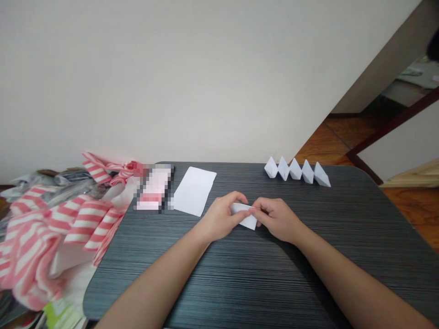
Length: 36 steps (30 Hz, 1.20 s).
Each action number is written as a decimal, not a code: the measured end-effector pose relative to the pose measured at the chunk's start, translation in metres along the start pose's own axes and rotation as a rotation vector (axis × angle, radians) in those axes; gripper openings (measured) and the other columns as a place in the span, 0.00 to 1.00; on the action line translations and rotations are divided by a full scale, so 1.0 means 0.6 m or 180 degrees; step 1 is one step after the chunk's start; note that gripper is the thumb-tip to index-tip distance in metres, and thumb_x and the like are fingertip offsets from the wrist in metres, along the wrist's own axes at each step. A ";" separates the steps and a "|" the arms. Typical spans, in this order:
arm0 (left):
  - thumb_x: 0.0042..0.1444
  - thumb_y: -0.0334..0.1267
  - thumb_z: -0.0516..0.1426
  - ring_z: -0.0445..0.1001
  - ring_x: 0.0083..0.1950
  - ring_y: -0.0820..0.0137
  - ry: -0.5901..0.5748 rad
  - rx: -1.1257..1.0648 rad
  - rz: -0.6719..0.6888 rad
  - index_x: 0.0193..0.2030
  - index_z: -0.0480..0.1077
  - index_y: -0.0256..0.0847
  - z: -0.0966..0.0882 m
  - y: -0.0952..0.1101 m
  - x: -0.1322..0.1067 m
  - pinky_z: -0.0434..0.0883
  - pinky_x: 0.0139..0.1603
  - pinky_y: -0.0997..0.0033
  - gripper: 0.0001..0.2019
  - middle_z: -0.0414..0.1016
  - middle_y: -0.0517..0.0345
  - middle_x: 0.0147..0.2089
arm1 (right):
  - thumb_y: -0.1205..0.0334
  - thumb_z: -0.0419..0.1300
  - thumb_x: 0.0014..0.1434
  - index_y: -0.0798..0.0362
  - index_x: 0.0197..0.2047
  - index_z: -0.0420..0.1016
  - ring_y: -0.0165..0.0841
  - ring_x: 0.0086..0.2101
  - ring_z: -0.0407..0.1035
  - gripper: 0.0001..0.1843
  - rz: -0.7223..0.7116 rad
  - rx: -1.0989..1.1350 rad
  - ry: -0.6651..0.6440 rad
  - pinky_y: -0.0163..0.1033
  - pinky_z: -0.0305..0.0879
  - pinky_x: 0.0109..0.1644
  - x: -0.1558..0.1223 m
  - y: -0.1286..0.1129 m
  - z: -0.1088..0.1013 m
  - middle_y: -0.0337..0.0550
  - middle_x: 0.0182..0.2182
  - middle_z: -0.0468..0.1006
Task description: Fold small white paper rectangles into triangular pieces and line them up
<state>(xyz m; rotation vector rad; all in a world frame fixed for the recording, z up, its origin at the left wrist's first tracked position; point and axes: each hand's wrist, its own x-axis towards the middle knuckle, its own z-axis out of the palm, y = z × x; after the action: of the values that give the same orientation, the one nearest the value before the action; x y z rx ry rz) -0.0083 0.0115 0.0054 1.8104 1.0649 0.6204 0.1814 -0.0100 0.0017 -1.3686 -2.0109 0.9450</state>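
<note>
The left hand (219, 218) and right hand (276, 220) pinched a folded white paper (244, 215) over the dark counter (219, 283), with open room toward the near edge; paper boats (297, 172) lined the far edge.

Table (240, 283) with paper boats (297, 171) back right, paper sheet (194, 191) back centre, cloth (68, 228) seemingly to its left

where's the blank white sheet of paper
In the head view, the blank white sheet lies flat on the dark table, up and left of the left hand, just right of a pixelated object.
</note>
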 end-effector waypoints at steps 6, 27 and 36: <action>0.53 0.42 0.57 0.61 0.26 0.75 0.0141 -0.0038 -0.0002 0.47 0.66 0.43 0.002 -0.005 0.002 0.57 0.26 0.76 0.15 0.68 0.62 0.31 | 0.60 0.53 0.61 0.53 0.28 0.71 0.29 0.22 0.68 0.12 0.0040 0.0043 0.0037 0.33 0.60 0.29 0.000 0.003 -0.004 0.37 0.19 0.74; 0.55 0.36 0.55 0.66 0.31 0.73 0.0241 -0.0380 -0.0049 0.45 0.65 0.41 0.011 -0.026 0.005 0.63 0.31 0.75 0.11 0.69 0.60 0.33 | 0.56 0.53 0.61 0.53 0.27 0.68 0.30 0.23 0.68 0.13 0.0274 0.0339 0.0237 0.34 0.62 0.30 -0.001 0.019 -0.005 0.37 0.19 0.74; 0.54 0.34 0.55 0.67 0.31 0.75 0.0210 -0.0806 -0.0080 0.44 0.64 0.40 0.012 -0.021 0.007 0.63 0.32 0.75 0.10 0.69 0.60 0.34 | 0.56 0.53 0.61 0.53 0.27 0.69 0.30 0.22 0.68 0.14 0.0332 0.0430 0.0301 0.34 0.62 0.30 -0.002 0.022 -0.008 0.37 0.19 0.74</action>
<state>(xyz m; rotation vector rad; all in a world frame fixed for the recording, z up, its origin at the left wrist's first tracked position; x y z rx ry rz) -0.0061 0.0144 -0.0093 1.5644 1.0027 0.7682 0.1930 -0.0065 -0.0056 -1.4274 -1.7875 1.0225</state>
